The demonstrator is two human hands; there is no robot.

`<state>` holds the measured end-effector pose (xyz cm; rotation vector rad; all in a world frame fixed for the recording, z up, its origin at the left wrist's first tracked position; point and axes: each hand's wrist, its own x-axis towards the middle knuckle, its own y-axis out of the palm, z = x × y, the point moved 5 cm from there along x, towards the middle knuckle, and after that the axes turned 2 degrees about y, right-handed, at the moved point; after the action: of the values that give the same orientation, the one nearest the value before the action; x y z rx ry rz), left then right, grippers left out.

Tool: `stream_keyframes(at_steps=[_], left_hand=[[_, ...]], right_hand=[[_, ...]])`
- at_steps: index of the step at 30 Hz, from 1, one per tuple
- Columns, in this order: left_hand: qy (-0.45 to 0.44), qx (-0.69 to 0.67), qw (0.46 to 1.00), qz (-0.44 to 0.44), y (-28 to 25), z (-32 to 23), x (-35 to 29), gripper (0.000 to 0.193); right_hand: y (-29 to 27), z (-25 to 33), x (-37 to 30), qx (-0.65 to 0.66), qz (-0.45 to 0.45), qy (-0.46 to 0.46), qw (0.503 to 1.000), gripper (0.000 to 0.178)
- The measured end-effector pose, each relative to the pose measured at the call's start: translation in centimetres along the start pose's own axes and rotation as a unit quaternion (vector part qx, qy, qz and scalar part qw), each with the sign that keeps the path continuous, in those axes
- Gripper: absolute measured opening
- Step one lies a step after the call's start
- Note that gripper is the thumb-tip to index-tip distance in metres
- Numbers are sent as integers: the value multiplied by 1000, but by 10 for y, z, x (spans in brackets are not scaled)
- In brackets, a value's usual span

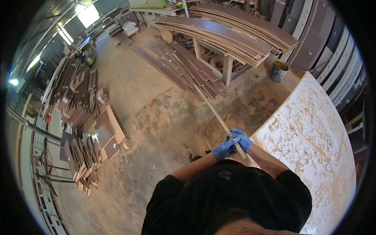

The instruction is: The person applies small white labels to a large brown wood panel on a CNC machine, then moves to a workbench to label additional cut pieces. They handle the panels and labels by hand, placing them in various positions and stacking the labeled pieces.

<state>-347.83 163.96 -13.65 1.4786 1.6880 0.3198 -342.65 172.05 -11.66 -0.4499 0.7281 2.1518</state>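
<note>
Both my hands wear blue gloves and close around a long, pale wooden pole in front of my body. My left hand grips it on the left side, and my right hand wraps it right beside the left. A short butt end of the pole sticks out below the hands toward my body. From there it slants away to the upper left, down to the stack of brown boards on the floor. Whatever is at its far tip cannot be made out there.
A white, dust-smeared panel lies at my right. Beyond it stands a stained metal bucket. Long brown panels rest on a wooden stand. Board stacks line the left; sawdust covers the concrete floor.
</note>
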Motion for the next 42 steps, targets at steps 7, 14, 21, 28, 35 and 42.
stream_keyframes(at_steps=[7, 14, 21, 28, 35, 42], left_hand=[[97, -34, 995, 12, -66, -157, 89, 49], [136, 300, 909, -257, -247, -359, 222, 58], [36, 436, 888, -139, -292, -302, 360, 41], [-101, 374, 920, -66, -134, -220, 517, 36], [-143, 437, 885, 75, 5, -199, 653, 39], [-218, 513, 825, 95, 95, -158, 776, 40]], right_hand=[[62, 80, 173, -97, 47, -85, 991, 48], [75, 250, 304, -456, -147, -139, 867, 81], [-103, 151, 292, -268, -84, 2, 960, 75], [-311, 181, 210, -79, -423, -147, 890, 37], [-445, 297, 160, -172, -633, -226, 720, 27], [-537, 362, 188, -295, -700, -92, 644, 35]])
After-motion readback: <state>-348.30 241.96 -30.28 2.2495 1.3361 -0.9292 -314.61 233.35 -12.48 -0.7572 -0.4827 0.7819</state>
